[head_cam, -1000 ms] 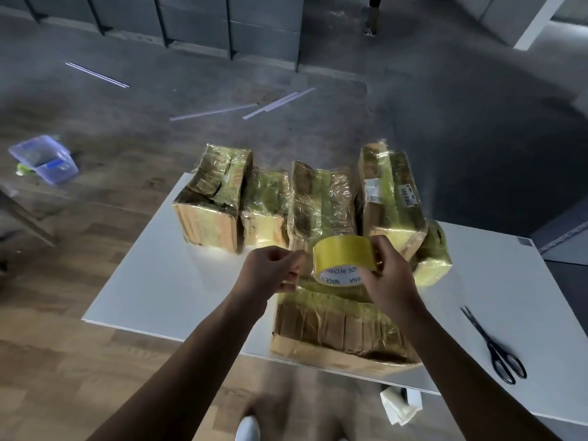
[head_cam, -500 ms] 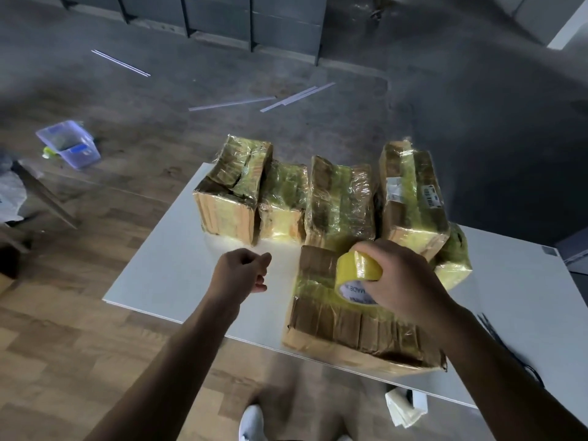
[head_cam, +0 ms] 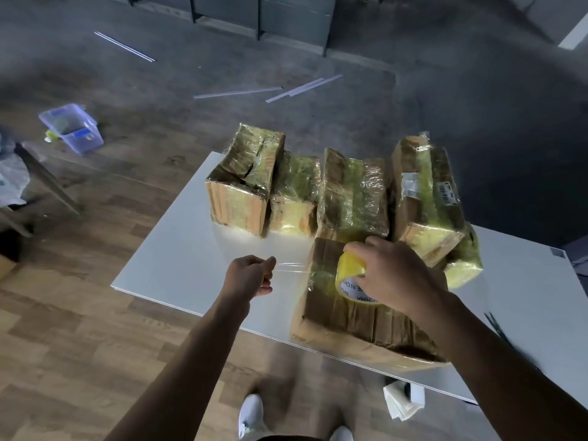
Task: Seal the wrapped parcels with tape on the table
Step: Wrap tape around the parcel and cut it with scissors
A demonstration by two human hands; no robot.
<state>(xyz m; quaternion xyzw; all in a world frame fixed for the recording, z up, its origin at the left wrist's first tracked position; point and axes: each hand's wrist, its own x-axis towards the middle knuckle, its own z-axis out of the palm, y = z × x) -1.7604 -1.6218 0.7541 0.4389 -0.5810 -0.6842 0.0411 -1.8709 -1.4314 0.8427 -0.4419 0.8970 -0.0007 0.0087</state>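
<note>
The tape roll (head_cam: 350, 275) is a yellow ring with a white printed core, and it sits on top of the near parcel (head_cam: 343, 323), toward that parcel's far left corner. The right hand (head_cam: 394, 275) covers it from above, fingers curled over the rim and clamped on the roll. A clear, glossy strip of tape (head_cam: 291, 270) stretches taut from the roll out to the left, above the bare white table (head_cam: 178, 265). The left hand (head_cam: 251, 275) pinches its free end between thumb and curled forefinger, and the other fingers are folded in.

The near parcel is a flat brown cardboard block, ribbed along its side and partly skinned in crinkled yellowish film. It lies at the table's near edge and slightly overhangs it. Four more boxy parcels (head_cam: 353, 192) stand side by side along the far edge, all cardboard under wrinkled shiny wrap. The rightmost one (head_cam: 426, 192) carries white printed labels. A smaller rounded yellow-green bundle (head_cam: 464, 262) touches its right side.

On the wooden floor left of the table sits a clear bluish plastic tub (head_cam: 71, 127), open at the top; something green and something blue show inside, too blurred to name. Thin white strips (head_cam: 237, 92) lie on the grey floor beyond the table's far edge, and folded white paper (head_cam: 402, 402) lies below its near edge
</note>
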